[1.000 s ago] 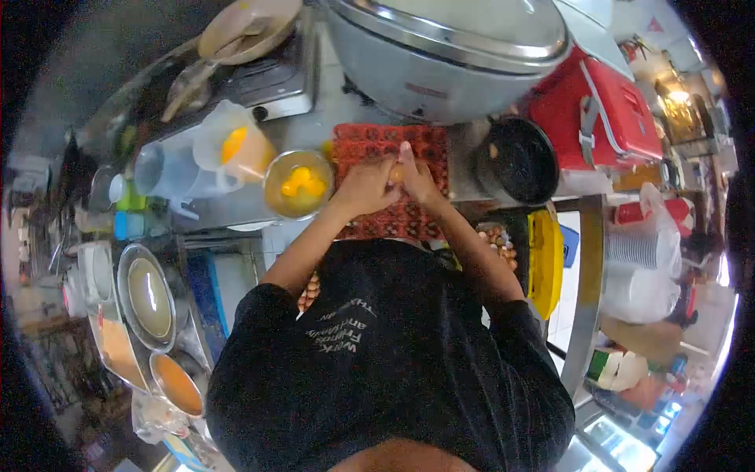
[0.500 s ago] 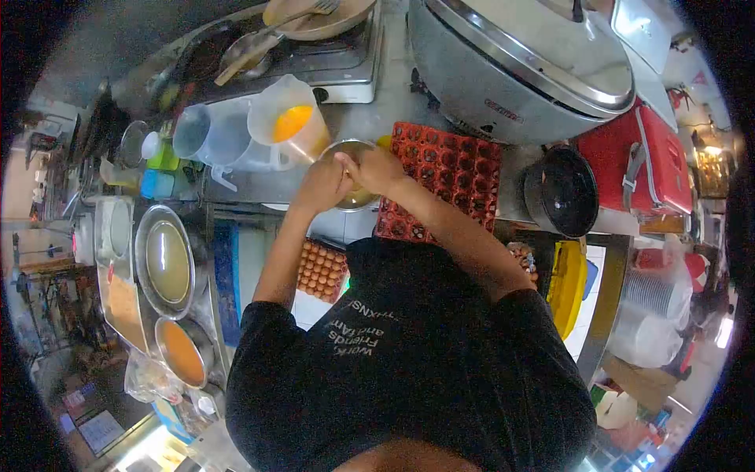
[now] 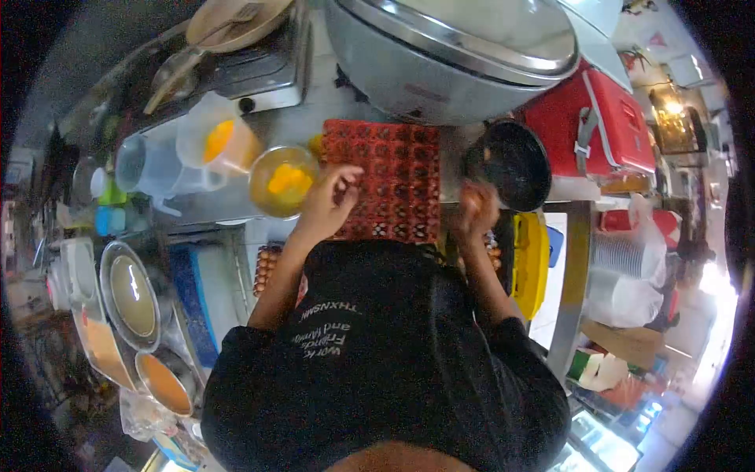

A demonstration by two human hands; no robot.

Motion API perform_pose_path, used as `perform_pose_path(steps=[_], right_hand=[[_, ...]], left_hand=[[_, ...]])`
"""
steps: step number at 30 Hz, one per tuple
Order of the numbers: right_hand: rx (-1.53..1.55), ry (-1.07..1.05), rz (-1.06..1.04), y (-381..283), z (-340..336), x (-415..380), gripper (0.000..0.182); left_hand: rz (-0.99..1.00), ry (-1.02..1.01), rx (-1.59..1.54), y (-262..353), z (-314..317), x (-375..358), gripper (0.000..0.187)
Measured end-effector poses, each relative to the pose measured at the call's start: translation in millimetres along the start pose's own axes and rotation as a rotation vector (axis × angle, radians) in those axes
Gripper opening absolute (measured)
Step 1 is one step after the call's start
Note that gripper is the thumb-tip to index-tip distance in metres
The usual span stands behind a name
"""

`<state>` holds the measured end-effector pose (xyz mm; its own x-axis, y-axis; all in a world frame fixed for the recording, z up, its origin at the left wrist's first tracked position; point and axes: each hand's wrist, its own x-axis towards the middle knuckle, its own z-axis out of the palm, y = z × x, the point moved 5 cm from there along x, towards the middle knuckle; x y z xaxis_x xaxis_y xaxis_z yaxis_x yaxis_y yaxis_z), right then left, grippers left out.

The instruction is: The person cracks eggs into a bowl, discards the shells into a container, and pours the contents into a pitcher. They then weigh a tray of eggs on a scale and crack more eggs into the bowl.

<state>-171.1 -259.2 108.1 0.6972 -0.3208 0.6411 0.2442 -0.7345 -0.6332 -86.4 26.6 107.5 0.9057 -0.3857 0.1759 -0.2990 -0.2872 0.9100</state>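
My left hand [image 3: 334, 200] is above the left edge of a red egg tray [image 3: 381, 177], fingers loosely bent and apart, with nothing visible in them. Beside it on the left is a bowl [image 3: 263, 197] with several yolks [image 3: 289, 182] in it. My right hand [image 3: 477, 208] is at the near left rim of a black pan [image 3: 511, 161]. Motion smears its fingers, so what they hold, if anything, does not show. A plastic jug [image 3: 212, 118] holding orange-yellow egg stands behind the bowl.
A large silver cooker [image 3: 448, 79] stands behind the tray, with a red cooler box [image 3: 621, 130] to its right. At the back left is a stove [image 3: 267, 75] with a pan. Below the counter are brown eggs [image 3: 267, 266] and a yellow container [image 3: 531, 263].
My hands, together over the bowl before, are now apart. The right has moved across to the black pan; the left is over the tray's edge. The yolks now show. The whole view has shifted.
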Motion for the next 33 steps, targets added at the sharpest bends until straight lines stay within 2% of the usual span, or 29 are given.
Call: perform_pose_path(steps=[2, 4, 7, 8, 10, 11, 13, 14, 15, 17, 19, 20, 22, 23, 25, 26, 27, 28, 29, 30, 31, 33], right_hand=[[-0.163, 0.053, -0.045, 52, -73, -38, 0.035], [-0.187, 0.017, 0.295, 94, -114, -80, 0.045], [-0.818, -0.100, 0.088, 113, -150, -112, 0.052], [-0.743, -0.029, 0.109, 128, -162, -110, 0.052], [-0.589, 0.115, 0.179, 105, -160, -72, 0.055], [-0.400, 0.197, 0.310, 104, -155, -49, 0.046], [-0.215, 0.017, 0.432, 106, -129, 14, 0.038], [-0.099, -0.038, 0.329, 143, -102, 33, 0.029], [-0.079, -0.220, 0.309, 140, -79, 60, 0.030], [-0.361, -0.442, 0.030, 181, -20, 78, 0.028], [-0.578, -0.719, 0.008, 209, 26, 81, 0.029], [-0.606, -0.818, 0.046, 215, 39, 80, 0.030], [-0.586, -0.885, 0.043, 217, 45, 82, 0.031], [-0.540, -0.875, 0.020, 217, 39, 84, 0.032], [-0.298, -0.766, -0.016, 209, 17, 87, 0.034], [-0.070, -0.674, 0.088, 201, 2, 88, 0.034], [0.201, -0.507, 0.251, 204, -10, 85, 0.043], [0.319, -0.367, 0.369, 145, -33, 95, 0.037], [0.241, -0.354, 0.406, 153, -41, 88, 0.032], [0.246, -0.396, 0.654, 230, -37, 61, 0.029], [0.489, -0.377, 0.850, 215, -48, 50, 0.031], [0.857, -0.343, 0.922, 251, -59, 37, 0.034]], left_hand=[[0.049, -0.178, 0.090, 7, 35, 4, 0.030], [0.007, -0.303, 0.078, 10, 65, 7, 0.028], [0.057, -0.417, 0.161, 21, 108, 18, 0.024], [0.065, -0.452, 0.141, 26, 120, 25, 0.024], [0.072, -0.550, 0.116, 37, 142, 33, 0.023], [0.104, -0.554, 0.144, 40, 151, 36, 0.022], [0.179, -0.557, 0.203, 47, 171, 46, 0.022], [0.231, -0.561, 0.216, 52, 178, 50, 0.023], [0.278, -0.562, 0.224, 58, 184, 53, 0.023], [0.352, -0.539, 0.248, 71, 189, 50, 0.025], [0.407, -0.482, 0.286, 87, 184, 46, 0.026], [0.373, -0.490, 0.272, 84, 181, 43, 0.027], [0.294, -0.494, 0.242, 75, 169, 34, 0.028], [0.109, -0.541, 0.207, 65, 162, 29, 0.028], [0.047, -0.465, 0.134, 49, 144, 16, 0.028], [0.007, -0.410, 0.106, 36, 130, 7, 0.028], [0.008, -0.366, 0.118, 20, 121, -5, 0.029], [-0.061, -0.338, 0.132, 14, 108, -13, 0.029], [-0.122, -0.318, 0.140, 9, 97, -22, 0.029], [-0.176, -0.306, 0.140, 5, 89, -29, 0.029], [-0.092, -0.248, 0.161, -4, 84, -35, 0.030], [-0.117, -0.195, 0.180, -11, 77, -42, 0.030]])
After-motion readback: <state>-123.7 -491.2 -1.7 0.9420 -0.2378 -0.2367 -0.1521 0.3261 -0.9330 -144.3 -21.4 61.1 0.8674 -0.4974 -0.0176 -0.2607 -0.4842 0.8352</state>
